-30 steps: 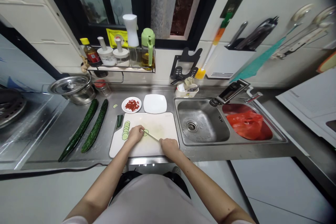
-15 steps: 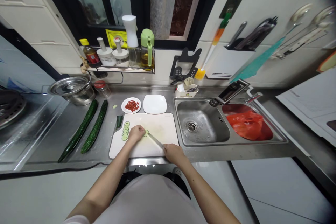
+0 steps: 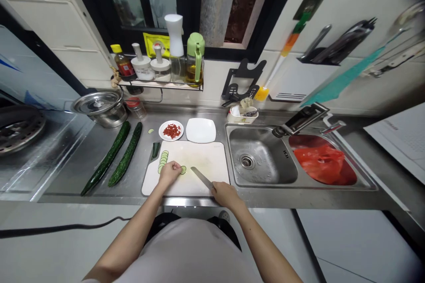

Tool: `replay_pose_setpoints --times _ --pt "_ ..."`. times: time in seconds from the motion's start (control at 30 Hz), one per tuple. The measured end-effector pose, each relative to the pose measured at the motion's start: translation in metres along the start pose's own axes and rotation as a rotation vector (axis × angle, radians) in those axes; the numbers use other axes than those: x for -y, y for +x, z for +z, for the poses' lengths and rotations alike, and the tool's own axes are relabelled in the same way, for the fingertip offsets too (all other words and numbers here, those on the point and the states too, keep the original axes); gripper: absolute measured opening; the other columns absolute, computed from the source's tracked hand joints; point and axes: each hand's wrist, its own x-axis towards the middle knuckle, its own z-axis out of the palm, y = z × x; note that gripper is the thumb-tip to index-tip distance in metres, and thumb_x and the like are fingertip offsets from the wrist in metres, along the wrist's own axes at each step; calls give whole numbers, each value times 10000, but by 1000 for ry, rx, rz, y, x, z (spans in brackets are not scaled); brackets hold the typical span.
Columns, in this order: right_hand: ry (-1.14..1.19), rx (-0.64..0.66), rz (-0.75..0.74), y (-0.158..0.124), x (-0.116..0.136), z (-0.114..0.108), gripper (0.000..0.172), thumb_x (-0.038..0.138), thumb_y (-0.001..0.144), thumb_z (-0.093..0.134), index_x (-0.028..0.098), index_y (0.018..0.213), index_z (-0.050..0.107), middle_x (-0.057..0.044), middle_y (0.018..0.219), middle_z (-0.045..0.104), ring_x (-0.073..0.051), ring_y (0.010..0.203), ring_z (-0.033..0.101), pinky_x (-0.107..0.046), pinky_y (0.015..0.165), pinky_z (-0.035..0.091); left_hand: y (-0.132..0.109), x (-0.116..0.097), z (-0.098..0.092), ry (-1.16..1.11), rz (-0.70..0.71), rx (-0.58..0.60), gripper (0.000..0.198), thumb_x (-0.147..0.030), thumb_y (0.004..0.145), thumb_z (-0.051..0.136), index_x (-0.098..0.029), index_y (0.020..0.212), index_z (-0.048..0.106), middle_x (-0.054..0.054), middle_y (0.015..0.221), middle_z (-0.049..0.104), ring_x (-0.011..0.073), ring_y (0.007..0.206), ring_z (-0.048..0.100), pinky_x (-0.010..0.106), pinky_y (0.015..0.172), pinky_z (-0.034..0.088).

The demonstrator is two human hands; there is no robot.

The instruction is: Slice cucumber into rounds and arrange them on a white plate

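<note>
My left hand (image 3: pixel 170 172) pinches the edge of a cucumber slice (image 3: pixel 183 170) over the white cutting board (image 3: pixel 199 152). In my right hand (image 3: pixel 224 193) is the handle of a knife (image 3: pixel 202 177), its blade pointing left and away from me, a little apart from that slice. A row of overlapping cucumber slices (image 3: pixel 164 156) lies on the board's left side, partly covered by my left hand. By the board's upper left corner is a dark green cucumber piece (image 3: pixel 156 150).
Two whole cucumbers (image 3: pixel 128 154) lie left of the board. Behind it stand a plate of chopped red pieces (image 3: pixel 171 131) and a white square plate (image 3: pixel 201 130). A lidded steel pot (image 3: pixel 106 108) is at the back left. The sink (image 3: pixel 262 159) adjoins on the right.
The knife has drawn back to the right, away from the slice. My left hand has shifted slightly on the board with the slice. The whole view has swung a little.
</note>
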Motion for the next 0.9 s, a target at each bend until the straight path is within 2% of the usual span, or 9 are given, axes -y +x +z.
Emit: replay_pose_setpoints --times 0.4,0.6,0.9 --pt "8 18 -6 5 -4 1 296 256 900 353 211 1006 626 -92 1031 688 -232 961 634 -291 720 408 -6 54 -42 -13 -104 -83 193 -354 690 632 -178 767 641 -28 652 632 97 565 544 193 518 357" --pt "52 21 -2 3 -3 -1 312 261 889 353 229 1021 634 -77 1024 681 -228 948 633 -290 723 407 -6 57 -56 27 -136 -132 153 -316 715 619 -172 760 646 -14 680 656 105 605 569 195 552 370" --pt "51 9 2 5 -4 5 276 292 903 368 222 995 619 -75 1003 682 -213 943 621 -265 708 369 -6 54 -59 208 -151 -134 118 -307 726 596 -204 747 651 19 778 705 159 717 619 227 567 335"
